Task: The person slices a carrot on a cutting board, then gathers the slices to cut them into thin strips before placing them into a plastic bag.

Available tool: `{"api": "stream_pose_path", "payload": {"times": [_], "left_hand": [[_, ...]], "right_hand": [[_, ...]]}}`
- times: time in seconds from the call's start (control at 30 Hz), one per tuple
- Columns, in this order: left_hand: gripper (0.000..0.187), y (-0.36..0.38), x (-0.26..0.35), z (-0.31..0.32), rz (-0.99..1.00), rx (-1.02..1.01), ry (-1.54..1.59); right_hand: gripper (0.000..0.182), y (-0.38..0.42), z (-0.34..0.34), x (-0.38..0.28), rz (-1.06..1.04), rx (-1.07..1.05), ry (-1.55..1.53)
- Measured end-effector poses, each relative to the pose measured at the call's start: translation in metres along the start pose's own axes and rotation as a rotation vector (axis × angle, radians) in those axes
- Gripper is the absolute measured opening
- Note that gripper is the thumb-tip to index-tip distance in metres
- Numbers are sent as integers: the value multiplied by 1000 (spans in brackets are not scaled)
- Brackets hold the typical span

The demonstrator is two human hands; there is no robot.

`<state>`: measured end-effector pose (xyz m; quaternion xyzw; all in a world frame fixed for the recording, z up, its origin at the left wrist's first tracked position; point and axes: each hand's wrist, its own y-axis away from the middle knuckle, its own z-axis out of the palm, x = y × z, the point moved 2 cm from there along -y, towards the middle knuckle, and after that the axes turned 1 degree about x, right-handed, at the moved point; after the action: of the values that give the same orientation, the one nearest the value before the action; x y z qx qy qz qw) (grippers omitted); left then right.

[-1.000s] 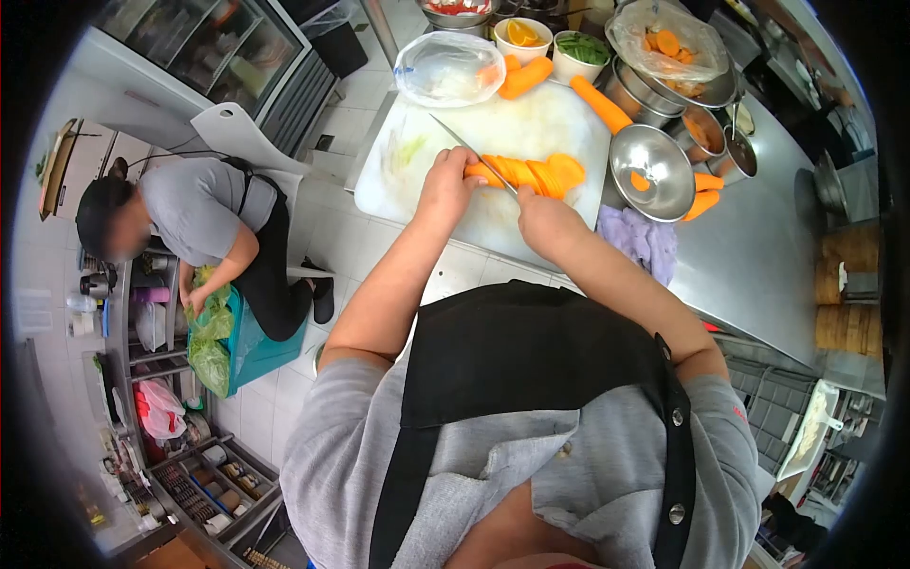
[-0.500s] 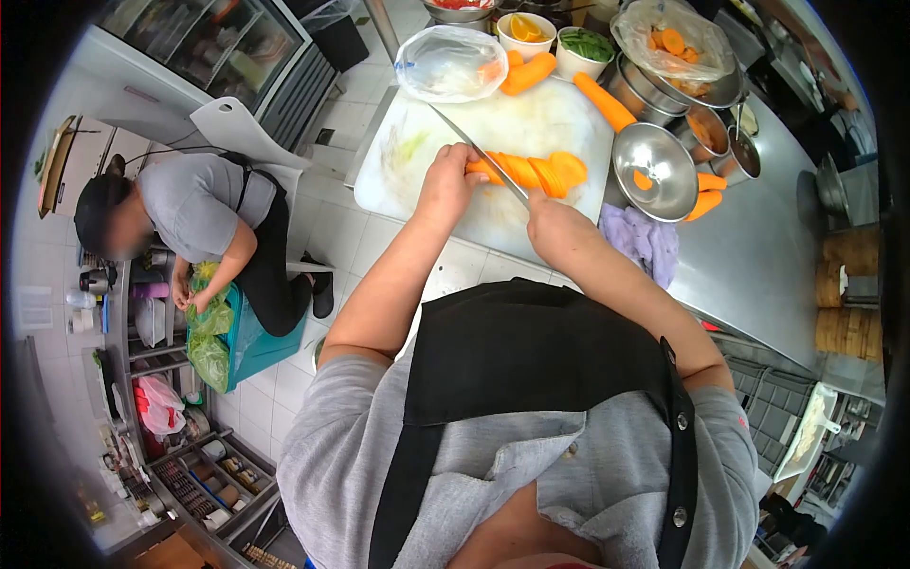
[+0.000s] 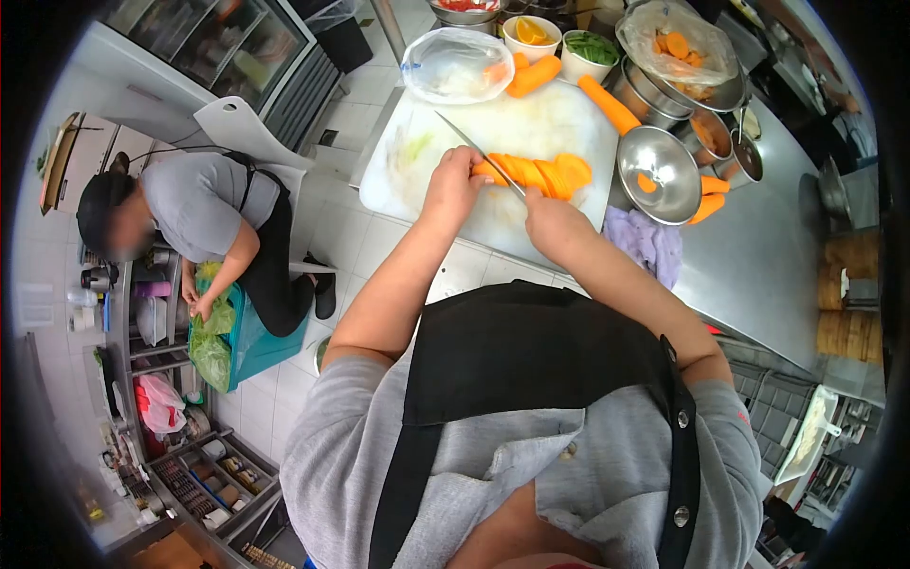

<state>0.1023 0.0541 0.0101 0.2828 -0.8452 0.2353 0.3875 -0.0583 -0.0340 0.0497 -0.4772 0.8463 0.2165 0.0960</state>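
Note:
On the white cutting board (image 3: 398, 185) lies an orange carrot (image 3: 540, 176), its right part in several overlapping slices. My left hand (image 3: 453, 185) is closed on the carrot's uncut left end. Closed round the handle of a knife (image 3: 495, 166), my right hand (image 3: 555, 223) is at the board's near edge. The blade slants across the carrot, its tip pointing up and left past my left hand. A clear plastic bag (image 3: 455, 66) lies at the board's far left corner, beside peeled carrot pieces (image 3: 536, 76). Another long carrot (image 3: 609, 104) rests at the far right edge.
A metal bowl (image 3: 661, 175) and purple cloth (image 3: 643, 245) are right of the board. Behind stand cups of orange pieces (image 3: 531, 34) and green leaves (image 3: 590, 49), and bagged carrot slices (image 3: 678, 45). At left a seated person (image 3: 204, 204) handles greens over a teal bin (image 3: 261, 346).
The view has shifted slightly. The slices at the carrot's right end have spread a little, and the knife sits slightly differently across the carrot. Both hands keep their grips.

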Motion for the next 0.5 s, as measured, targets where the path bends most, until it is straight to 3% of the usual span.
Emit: {"api": "stream_pose_path", "payload": {"times": [0.5], "left_hand": [[31, 0, -4, 2, 39, 5, -42]], "right_hand": [[17, 23, -19, -10, -13, -8, -1]]}}
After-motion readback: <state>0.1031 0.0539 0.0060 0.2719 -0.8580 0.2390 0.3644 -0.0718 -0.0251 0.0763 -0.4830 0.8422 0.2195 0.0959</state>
